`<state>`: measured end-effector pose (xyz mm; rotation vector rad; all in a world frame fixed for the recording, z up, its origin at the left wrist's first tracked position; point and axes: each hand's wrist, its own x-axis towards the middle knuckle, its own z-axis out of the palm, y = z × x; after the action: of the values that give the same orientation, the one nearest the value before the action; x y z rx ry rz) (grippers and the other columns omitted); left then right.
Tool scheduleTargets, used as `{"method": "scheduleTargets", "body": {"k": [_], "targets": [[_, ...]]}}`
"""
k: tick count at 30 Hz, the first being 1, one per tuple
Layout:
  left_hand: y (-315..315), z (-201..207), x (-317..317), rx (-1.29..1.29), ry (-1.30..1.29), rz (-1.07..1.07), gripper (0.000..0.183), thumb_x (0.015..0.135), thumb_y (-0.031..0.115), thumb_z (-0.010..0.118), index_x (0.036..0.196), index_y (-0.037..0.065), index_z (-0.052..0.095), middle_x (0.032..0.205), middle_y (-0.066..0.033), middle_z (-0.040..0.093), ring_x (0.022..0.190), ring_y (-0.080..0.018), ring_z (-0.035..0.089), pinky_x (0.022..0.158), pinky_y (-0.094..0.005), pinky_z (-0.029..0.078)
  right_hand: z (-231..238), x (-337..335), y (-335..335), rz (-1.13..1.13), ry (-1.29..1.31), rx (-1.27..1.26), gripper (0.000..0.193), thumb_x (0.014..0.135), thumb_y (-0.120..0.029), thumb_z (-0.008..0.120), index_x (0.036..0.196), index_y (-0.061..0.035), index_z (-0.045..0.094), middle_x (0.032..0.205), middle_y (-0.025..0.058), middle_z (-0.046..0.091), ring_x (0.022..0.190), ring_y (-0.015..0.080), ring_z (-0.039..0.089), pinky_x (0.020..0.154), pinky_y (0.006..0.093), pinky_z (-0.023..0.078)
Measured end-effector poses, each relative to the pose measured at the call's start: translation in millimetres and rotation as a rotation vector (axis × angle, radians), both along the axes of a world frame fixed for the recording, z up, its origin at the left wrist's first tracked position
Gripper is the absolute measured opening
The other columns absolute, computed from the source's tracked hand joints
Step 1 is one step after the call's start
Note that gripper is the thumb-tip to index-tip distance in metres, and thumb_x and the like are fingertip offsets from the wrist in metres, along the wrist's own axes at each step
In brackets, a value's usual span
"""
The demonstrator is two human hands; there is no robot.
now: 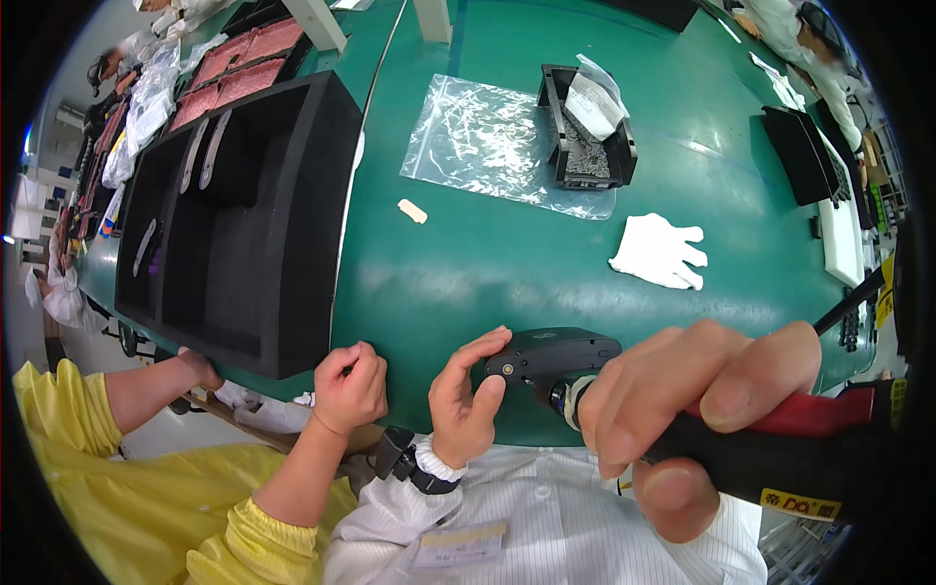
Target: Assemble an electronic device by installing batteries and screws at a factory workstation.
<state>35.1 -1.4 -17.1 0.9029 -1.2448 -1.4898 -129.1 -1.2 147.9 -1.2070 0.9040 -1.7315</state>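
Facing a green bench [468, 268] in a shared workroom [151, 444], I have one device [561, 349] at the near side, my left hand [463, 395] pinching its left end, right hand [697, 400] wrapped around one driver [760, 460]; farther off lie one glove [661, 252], one bag [473, 136], one bin [626, 164].

Gap between large box [310, 234] and glove [657, 253]
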Motion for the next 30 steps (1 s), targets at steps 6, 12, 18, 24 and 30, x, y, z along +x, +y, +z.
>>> {"method": "scheduleTargets", "body": {"k": [6,12,18,24,30], "targets": [[-1,3,0,0.002,-0.012,0.005,0.034,0.093,0.007,0.058,0.124,-0.006,0.057,0.127,-0.0207,0.063,0.127,-0.0321,0.055,0.111,-0.0425,0.038,1,9,1,0.003,0.001,0.043,0.044,0.090,-0.019,0.075,0.113,-0.0140,0.037,0.083,0.0101,0.060,0.051,0.0162,0.056,0.055,0.0337,0.052],[-1,-2,0,-0.048,-0.017,0.005,0.032,0.093,0.007,0.059,0.123,-0.005,0.058,0.126,-0.0192,0.064,0.127,-0.0317,0.056,0.110,-0.0412,0.039,3,10,-1,0.046,0.063,0.065,0.045,0.090,-0.019,0.076,0.112,-0.0143,0.037,0.081,0.0105,0.060,0.053,0.0165,0.057,0.057,0.0348,0.053],[-2,-4,0,-0.070,-0.030,0.016,0.032,0.094,0.009,0.059,0.123,-0.005,0.059,0.125,-0.0190,0.065,0.125,-0.0319,0.058,0.108,-0.0403,0.042,-2,-6,-7,0.284,0.245,-0.007,0.044,0.091,-0.019,0.074,0.115,-0.0145,0.037,0.084,0.0106,0.060,0.054,0.0158,0.058,0.059,0.0346,0.053],[-3,-5,0,-0.081,-0.038,0.026,0.032,0.094,0.011,0.061,0.123,-0.004,0.060,0.125,-0.0182,0.065,0.124,-0.0314,0.059,0.106,-0.0393,0.043,-3,-7,-9,0.274,0.283,-0.016,0.044,0.092,-0.019,0.072,0.119,-0.0148,0.038,0.087,0.0096,0.060,0.055,0.0150,0.058,0.059,0.0336,0.053],[-3,-3,-2,-0.073,-0.035,0.021,0.032,0.094,0.011,0.062,0.123,-0.003,0.061,0.124,-0.0177,0.066,0.124,-0.0315,0.059,0.105,-0.0387,0.044,1,-10,-6,0.350,0.240,0.017,0.044,0.093,-0.020,0.071,0.121,-0.0149,0.038,0.087,0.0083,0.059,0.053,0.0137,0.057,0.057,0.0323,0.053]]}}
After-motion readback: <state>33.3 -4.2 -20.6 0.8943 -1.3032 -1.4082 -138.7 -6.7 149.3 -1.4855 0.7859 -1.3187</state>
